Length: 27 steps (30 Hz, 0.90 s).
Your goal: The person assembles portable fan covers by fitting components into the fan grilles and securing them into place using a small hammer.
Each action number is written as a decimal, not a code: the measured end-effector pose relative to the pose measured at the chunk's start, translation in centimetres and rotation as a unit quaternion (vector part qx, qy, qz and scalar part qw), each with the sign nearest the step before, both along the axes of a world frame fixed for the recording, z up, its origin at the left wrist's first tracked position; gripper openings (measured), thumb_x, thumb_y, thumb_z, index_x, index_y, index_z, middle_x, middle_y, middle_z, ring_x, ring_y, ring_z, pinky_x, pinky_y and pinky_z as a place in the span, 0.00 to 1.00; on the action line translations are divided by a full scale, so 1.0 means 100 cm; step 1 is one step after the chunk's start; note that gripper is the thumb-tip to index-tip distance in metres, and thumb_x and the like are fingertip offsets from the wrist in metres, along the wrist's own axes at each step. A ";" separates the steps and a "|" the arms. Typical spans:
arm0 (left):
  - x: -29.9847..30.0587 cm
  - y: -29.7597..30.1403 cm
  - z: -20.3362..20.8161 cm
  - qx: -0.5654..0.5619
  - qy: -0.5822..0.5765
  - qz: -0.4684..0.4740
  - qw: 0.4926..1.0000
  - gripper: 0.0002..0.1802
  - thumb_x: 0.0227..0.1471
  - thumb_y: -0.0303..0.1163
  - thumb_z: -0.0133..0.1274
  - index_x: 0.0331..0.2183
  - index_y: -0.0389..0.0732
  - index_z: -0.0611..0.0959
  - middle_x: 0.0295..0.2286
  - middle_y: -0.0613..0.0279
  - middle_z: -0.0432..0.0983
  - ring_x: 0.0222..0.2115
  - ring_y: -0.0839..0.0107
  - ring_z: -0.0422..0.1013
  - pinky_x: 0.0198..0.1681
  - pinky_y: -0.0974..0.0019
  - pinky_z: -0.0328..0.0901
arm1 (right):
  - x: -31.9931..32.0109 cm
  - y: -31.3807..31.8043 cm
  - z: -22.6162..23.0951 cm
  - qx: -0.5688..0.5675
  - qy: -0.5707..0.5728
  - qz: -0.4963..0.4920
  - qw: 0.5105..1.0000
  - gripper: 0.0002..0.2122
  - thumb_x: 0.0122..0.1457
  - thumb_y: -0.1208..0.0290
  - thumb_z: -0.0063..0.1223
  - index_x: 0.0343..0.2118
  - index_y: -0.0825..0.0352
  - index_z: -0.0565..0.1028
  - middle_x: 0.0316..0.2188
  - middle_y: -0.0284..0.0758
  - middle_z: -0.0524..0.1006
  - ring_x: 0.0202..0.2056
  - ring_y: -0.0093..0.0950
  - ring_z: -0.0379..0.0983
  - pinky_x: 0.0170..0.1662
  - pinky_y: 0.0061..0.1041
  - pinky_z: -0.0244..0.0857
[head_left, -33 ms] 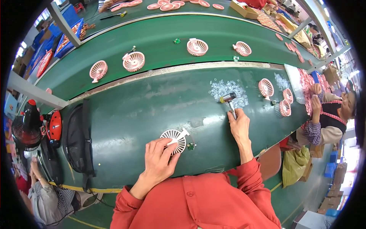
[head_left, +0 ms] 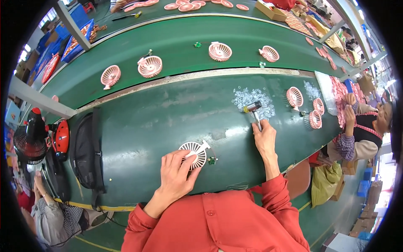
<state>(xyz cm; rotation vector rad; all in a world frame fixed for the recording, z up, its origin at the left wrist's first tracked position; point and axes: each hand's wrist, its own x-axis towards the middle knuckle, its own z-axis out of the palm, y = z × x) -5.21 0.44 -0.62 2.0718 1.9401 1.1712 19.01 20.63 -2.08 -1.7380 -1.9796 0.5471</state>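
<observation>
My left hand [head_left: 176,174] is closed on a round white slatted fan cover [head_left: 197,151] on the green table, with fingers and thumb over its centre. A short stem sticks out at the cover's upper right. A thin wire runs beside it to a small green circuit board [head_left: 213,161]. In my right hand [head_left: 265,138] is a small hammer [head_left: 253,107], gripped by its metal handle. The hammer's head, dark at one end and yellowish at the other, lies over a spread of small see-through rings [head_left: 247,95]. My hands are well apart.
Pink fan housings [head_left: 294,97] stand on the right, near a co-worker [head_left: 373,122] handling parts. More pink housings [head_left: 150,67] sit on the green belt [head_left: 180,54] beyond the table's pale edge strip. At the left lie a black backpack [head_left: 86,151] and a dark fan [head_left: 31,138].
The whole picture has shifted very slightly to the right. Both hands keep their hold on the fan cover and the hammer.
</observation>
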 end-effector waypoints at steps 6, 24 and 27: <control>0.000 0.010 0.008 -0.096 0.046 0.037 0.994 0.43 0.37 0.47 0.67 0.50 0.32 0.70 0.48 0.46 0.66 0.44 0.51 0.64 0.44 0.53 0.57 | -0.016 -0.017 0.011 -0.091 0.146 0.015 0.985 0.09 0.55 0.72 0.57 0.32 0.73 0.75 0.22 0.37 0.80 0.19 0.23 0.71 0.22 0.28 0.63; -0.008 0.007 0.016 -0.046 -0.161 -0.090 0.982 0.43 0.34 0.29 0.67 0.53 0.33 0.67 0.50 0.47 0.63 0.48 0.49 0.64 0.50 0.54 0.65 | -0.067 -0.060 0.022 -0.567 0.552 0.099 0.603 0.10 0.64 0.71 0.49 0.37 0.76 0.76 0.23 0.30 0.73 0.08 0.10 0.51 0.09 0.13 0.43; -0.010 0.006 0.014 -0.045 -0.165 -0.098 0.980 0.43 0.35 0.30 0.67 0.53 0.32 0.67 0.50 0.47 0.63 0.48 0.48 0.65 0.50 0.54 0.65 | -0.071 -0.064 0.022 -0.564 0.547 0.110 0.609 0.11 0.65 0.70 0.48 0.36 0.75 0.76 0.17 0.28 0.71 0.07 0.10 0.50 0.09 0.14 0.42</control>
